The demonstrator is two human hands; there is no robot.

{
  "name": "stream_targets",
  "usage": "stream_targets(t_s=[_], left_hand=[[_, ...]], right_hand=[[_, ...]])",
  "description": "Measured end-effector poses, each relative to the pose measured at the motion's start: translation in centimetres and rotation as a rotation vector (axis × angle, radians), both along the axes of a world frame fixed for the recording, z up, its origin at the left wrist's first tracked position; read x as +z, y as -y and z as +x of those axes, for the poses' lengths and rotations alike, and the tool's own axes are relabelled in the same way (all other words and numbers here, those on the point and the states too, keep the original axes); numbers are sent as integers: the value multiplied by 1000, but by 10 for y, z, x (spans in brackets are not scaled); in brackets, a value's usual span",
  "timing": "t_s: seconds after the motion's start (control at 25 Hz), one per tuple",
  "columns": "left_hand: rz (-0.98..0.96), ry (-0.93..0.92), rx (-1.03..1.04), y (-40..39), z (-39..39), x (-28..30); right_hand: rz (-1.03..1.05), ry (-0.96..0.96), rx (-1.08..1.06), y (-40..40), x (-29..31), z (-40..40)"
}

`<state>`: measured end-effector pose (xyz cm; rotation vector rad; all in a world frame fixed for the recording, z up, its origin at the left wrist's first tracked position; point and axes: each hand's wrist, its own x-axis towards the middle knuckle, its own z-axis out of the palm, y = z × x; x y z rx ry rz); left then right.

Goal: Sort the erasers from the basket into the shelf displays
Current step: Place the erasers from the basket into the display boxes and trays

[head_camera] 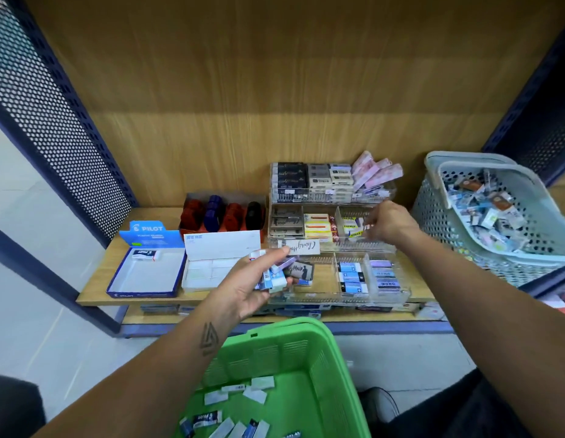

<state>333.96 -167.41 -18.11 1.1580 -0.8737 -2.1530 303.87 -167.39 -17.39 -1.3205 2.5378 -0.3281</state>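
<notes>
Several small wrapped erasers (279, 273) lay gripped in the left hand (252, 287) above the green plastic basket (306, 358), while the right hand (389, 223) pinched one yellow-labelled eraser (357, 231) at the clear acrylic tiered shelf display (382, 246).

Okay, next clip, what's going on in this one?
A person is stocking erasers into a clear tiered display on a wooden shelf. The left hand holds a small bunch of erasers. The right hand reaches into the display's middle tier. A green basket below holds more loose erasers, and a grey basket sits at the right.
</notes>
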Motion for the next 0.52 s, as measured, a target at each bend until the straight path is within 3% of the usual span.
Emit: stream_targets(t_s=[0.28, 0.52], left_hand=[[45, 16, 2, 1, -9, -10], [39, 4, -6, 1, 1, -7]], right_hand=[[165, -105, 120, 25, -3, 13], [141, -221, 85, 14, -2, 35]])
